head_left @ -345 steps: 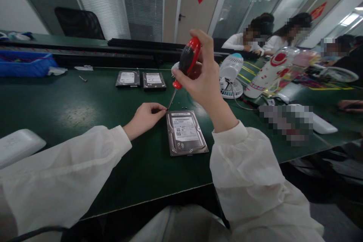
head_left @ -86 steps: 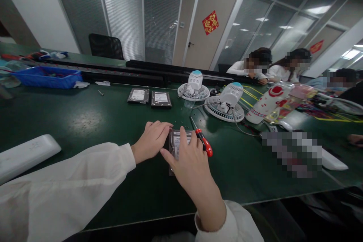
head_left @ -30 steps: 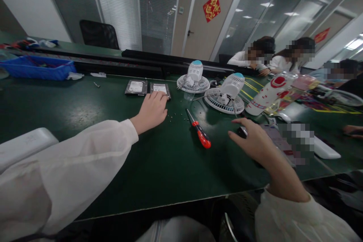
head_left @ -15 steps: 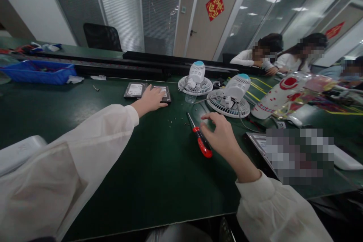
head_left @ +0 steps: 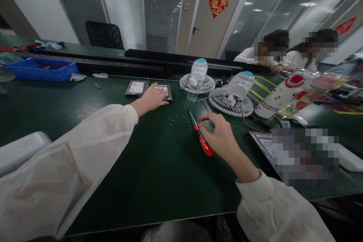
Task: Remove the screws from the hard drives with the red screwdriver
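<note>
My left hand lies palm down, fingers spread, on the right of two hard drives. The other hard drive sits beside it, its white label upward. A screwdriver with a red and black handle rests on the table, tip pointing away from me. Over its handle, from the right, hovers my right hand, fingers curved and apart; part of the black grip is hidden behind the thumb. Several tiny screws are scattered left of the screwdriver tip.
Two white fans stand face down at the back, a small clear cup before them. A blue tray is far left. On the right are a larger metal-framed device and a white-and-red bottle. Two people sit across the table.
My right hand has come slightly closer to the screwdriver and covers more of its handle. My left hand stays on the hard drive. The whole view has shifted a little.
</note>
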### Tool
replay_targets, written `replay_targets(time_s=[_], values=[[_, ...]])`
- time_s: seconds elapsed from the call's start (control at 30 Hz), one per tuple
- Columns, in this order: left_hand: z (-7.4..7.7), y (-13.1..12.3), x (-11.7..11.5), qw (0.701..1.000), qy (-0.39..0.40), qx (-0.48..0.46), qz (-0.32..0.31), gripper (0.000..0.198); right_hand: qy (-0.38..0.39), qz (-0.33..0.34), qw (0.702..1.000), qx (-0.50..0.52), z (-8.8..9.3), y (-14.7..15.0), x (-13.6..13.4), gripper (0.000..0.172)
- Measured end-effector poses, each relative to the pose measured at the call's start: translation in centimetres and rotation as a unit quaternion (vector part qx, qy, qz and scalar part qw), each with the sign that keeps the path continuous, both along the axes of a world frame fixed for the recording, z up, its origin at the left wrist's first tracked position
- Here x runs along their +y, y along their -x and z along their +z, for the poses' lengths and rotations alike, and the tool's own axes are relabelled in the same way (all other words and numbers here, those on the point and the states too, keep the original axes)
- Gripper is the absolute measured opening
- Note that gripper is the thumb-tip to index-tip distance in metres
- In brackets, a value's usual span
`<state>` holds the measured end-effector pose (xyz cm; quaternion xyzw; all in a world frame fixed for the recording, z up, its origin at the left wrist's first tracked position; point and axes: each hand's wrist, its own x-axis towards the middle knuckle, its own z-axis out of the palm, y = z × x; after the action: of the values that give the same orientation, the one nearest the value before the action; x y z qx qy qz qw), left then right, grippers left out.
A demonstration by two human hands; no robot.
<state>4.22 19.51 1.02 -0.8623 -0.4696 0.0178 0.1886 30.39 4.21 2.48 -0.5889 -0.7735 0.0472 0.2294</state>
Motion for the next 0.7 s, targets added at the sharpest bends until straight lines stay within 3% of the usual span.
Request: replay_targets(time_s=[0.17,0.7], values=[[0.2,0.3,-1.5,1.000,-0.013,0.017,-0.015,0.058,-0.005,0.006,1.000,0.000,-0.1,-0.1,-0.1,0.037],[0.8,1.2,-10.6,0.996,-0.031,0.073,-0.044,0.059,0.023,0.021,1.000,-0.005,0.2,-0.2,-0.8,0.039]])
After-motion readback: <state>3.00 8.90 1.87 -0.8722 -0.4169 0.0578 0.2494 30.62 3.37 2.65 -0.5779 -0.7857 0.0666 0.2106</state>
